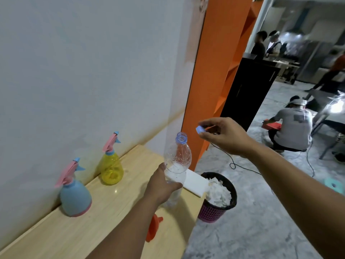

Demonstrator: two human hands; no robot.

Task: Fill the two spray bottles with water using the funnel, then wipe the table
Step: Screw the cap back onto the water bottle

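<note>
Left hand (162,186) grips the uncapped water bottle (177,165) upright over the table (115,208), right hand (223,136) pinches its blue cap (199,130) just beside the neck, orange funnel (154,228) lying under the left forearm.

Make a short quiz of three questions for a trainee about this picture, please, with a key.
1. True or false: the clear bottle has its cap on.
2. What does the right hand pinch? A) the funnel B) the cap C) a cloth
3. Fill in: the funnel lies on the ____.

Key:
1. False. The bottle mouth is open; the left hand holds the bottle.
2. B. The blue cap is pinched at the fingertips, beside the bottle mouth.
3. Table. The orange funnel is partly hidden behind the left forearm. The blue sprayer and the yellow sprayer stand there too, heads still on.
</note>
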